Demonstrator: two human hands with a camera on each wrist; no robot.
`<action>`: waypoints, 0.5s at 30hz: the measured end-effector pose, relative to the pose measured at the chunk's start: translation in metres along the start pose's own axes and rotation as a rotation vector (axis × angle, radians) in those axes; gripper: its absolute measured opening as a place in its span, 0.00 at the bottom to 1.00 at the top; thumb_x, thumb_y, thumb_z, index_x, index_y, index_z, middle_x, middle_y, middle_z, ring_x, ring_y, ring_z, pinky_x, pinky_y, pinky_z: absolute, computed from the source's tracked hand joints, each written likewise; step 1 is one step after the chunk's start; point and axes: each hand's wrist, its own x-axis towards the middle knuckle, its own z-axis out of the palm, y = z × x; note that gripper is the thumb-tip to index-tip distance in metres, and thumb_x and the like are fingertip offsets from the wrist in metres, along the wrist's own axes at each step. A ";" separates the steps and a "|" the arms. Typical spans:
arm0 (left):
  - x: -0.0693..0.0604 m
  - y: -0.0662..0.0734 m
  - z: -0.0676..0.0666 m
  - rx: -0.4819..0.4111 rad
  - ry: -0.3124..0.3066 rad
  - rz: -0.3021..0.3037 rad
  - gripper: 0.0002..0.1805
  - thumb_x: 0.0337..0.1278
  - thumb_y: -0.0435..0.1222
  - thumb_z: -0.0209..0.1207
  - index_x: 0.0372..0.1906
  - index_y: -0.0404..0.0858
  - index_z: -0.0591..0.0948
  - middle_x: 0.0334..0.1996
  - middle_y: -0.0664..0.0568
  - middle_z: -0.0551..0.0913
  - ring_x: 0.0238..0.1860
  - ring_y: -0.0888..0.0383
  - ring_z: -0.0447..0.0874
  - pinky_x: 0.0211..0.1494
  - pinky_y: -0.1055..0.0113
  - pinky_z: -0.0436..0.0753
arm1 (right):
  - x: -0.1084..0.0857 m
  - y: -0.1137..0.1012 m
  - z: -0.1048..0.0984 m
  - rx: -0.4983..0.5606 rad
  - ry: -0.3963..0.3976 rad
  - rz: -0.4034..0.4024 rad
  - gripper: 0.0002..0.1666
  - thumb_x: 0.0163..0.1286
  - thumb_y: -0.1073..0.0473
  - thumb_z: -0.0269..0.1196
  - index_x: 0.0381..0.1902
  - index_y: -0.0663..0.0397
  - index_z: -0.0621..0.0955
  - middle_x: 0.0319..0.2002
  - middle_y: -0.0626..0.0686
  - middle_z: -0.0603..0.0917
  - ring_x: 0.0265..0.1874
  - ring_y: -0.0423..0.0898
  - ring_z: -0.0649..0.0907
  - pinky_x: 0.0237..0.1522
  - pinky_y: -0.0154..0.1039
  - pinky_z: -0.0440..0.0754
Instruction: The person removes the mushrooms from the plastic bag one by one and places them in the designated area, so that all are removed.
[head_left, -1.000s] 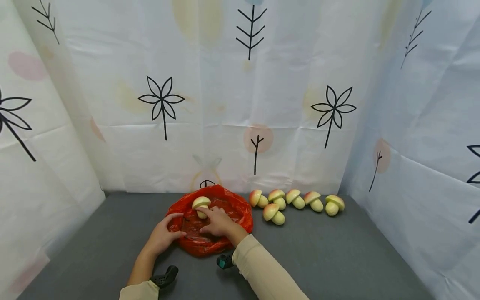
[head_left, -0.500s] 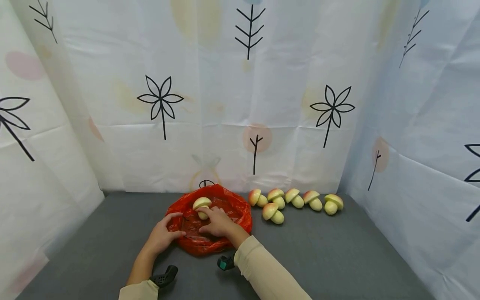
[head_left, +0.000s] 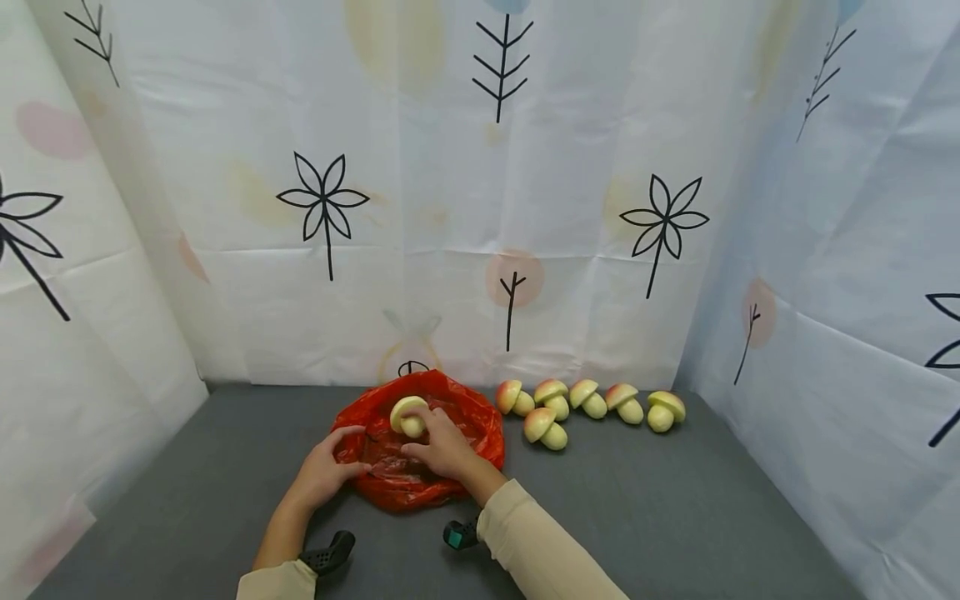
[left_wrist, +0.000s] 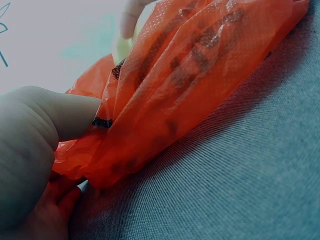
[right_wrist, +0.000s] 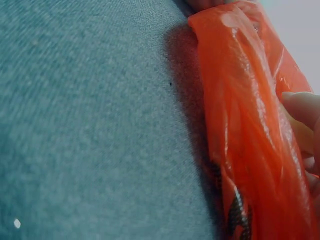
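Note:
A red plastic bag (head_left: 472, 412) lies spread with its mouth facing up on the grey table. At its left rim, my left hand (head_left: 322, 475) grips the plastic, the thumb (left_wrist: 75, 112) over the edge and the fingers partly hidden below. Over the bag's opening, my right hand (head_left: 446, 446) holds a toy mushroom (head_left: 406, 412) with a pale yellow cap and a short stem. The right wrist view shows the right fingers just past the bag's near fold, with most of the mushroom out of sight.
Several toy mushrooms (head_left: 553, 398) with yellow and reddish caps lie right of the bag, near the back edge. One mushroom (head_left: 546, 428) sits forward of that row. Printed cloth walls (head_left: 420, 208) enclose the grey table (head_left: 637, 517) at the back and sides.
My right hand and the mushroom have shifted slightly to the right, and the mushroom's cap has turned to show its underside. The left hand stays at the bag's rim.

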 end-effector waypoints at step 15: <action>0.000 0.000 0.000 -0.007 -0.001 -0.018 0.32 0.50 0.34 0.70 0.63 0.38 0.73 0.61 0.33 0.71 0.56 0.40 0.70 0.57 0.42 0.72 | -0.004 -0.002 -0.013 0.086 0.168 -0.068 0.22 0.68 0.50 0.65 0.57 0.45 0.74 0.42 0.49 0.78 0.38 0.44 0.76 0.41 0.38 0.76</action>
